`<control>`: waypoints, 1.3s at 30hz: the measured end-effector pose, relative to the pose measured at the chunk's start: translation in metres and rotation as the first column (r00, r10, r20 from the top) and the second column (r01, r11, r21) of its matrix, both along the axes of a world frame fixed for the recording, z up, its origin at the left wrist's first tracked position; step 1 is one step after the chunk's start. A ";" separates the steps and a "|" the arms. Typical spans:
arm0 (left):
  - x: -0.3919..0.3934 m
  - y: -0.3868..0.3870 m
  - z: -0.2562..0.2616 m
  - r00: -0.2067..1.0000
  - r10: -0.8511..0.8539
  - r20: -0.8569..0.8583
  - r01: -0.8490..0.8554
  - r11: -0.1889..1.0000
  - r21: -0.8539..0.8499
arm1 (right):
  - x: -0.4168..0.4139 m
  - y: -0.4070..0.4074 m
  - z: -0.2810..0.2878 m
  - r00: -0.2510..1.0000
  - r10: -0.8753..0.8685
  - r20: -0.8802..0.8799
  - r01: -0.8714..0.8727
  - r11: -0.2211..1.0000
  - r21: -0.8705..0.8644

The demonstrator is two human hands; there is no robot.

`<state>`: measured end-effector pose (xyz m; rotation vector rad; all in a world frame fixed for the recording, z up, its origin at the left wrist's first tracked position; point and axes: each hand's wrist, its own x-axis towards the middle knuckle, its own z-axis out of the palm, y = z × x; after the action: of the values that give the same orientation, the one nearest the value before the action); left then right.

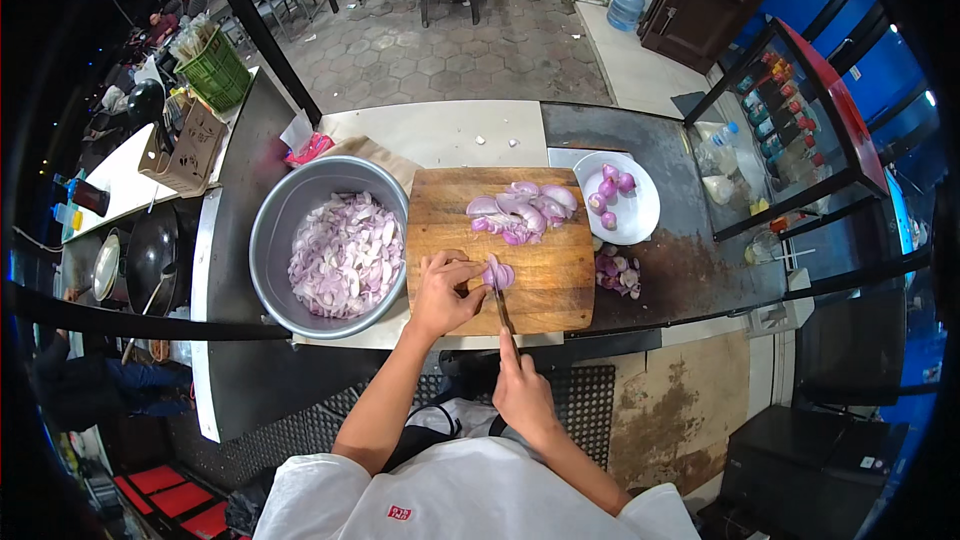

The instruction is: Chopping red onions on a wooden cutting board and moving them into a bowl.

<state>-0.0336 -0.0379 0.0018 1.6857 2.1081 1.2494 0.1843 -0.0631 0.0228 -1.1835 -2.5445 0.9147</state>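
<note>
A wooden cutting board [540, 307] lies before me. My left hand [444, 291] pinches a partly sliced shallot [501, 274] against the board. My right hand [523, 391] grips the handle of a kitchen knife [502, 306], its blade at the shallot. Sliced shallots [521, 211] are heaped on the far part of the board. To the left, a large metal bowl [271, 292] holds many shallot slices [346, 255]. A white plate [637, 217] with several whole peeled shallots [608, 187] stands at the board's right.
Shallot pieces [619, 274] lie right of the board on the dark counter [675, 270]. A pink packet [310, 148] sits behind the bowl. A glass display case [795, 120] stands at the right. At the left are a black wok [154, 259] and a green basket [214, 71].
</note>
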 end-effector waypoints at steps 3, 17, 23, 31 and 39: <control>-0.002 -0.001 -0.002 1.000 0.002 0.013 -0.001 0.999 -0.039 | 0.036 -0.011 -0.003 1.000 -0.001 0.009 0.002 0.998 -0.064; 0.001 0.001 -0.002 1.000 -0.006 0.010 0.006 1.000 -0.015 | -0.026 0.048 0.033 0.964 -0.018 -0.265 -0.007 0.996 -0.094; 0.000 -0.001 0.003 1.000 -0.005 0.030 0.006 0.999 -0.051 | -0.034 0.050 0.039 0.991 -0.027 -0.131 0.011 0.993 -0.122; -0.001 0.000 0.001 1.000 -0.003 -0.003 0.002 0.999 -0.037 | -0.032 0.055 0.029 0.962 0.007 -0.273 -0.030 0.996 -0.081; -0.001 0.001 -0.002 1.000 -0.001 0.012 0.002 1.000 -0.008 | -0.033 0.055 0.024 0.950 0.019 -0.311 -0.035 0.998 -0.048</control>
<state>-0.0350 -0.0365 0.0000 1.6717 2.1019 1.2456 0.1513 -0.0077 0.0467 -0.9331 -2.3020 1.0857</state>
